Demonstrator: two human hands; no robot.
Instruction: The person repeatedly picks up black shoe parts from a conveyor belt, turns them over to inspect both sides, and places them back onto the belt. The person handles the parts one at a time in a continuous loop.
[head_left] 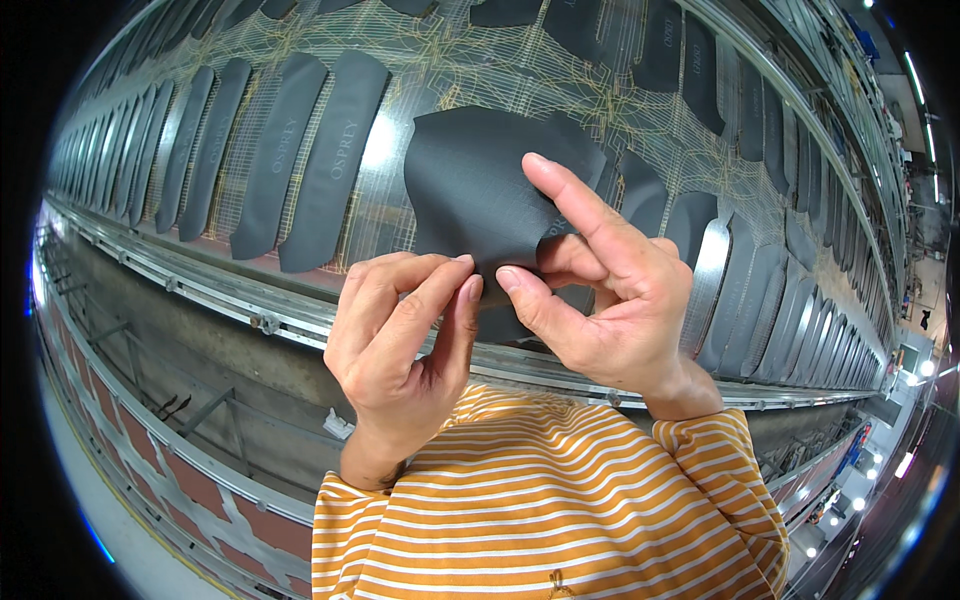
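A dark grey fabric panel (475, 175) is held up in front of me, curved and bent, its lower edge between my two hands. My left hand (410, 325) pinches that edge with thumb and fingertips. Just beside it, my right hand (610, 280) grips the panel between the thumb and the curled fingers, while its index finger points up and away. Part of the panel is hidden behind the right hand. Similar printed grey panels (335, 160) lie in rows on the table beyond.
The long table (395, 215) has a glossy top marked with many yellowish lines. A metal rail (250, 315) runs along its near edge, close to my body. More grey panels (740, 285) lie to the right. Lit lamps (927, 368) show at the far right.
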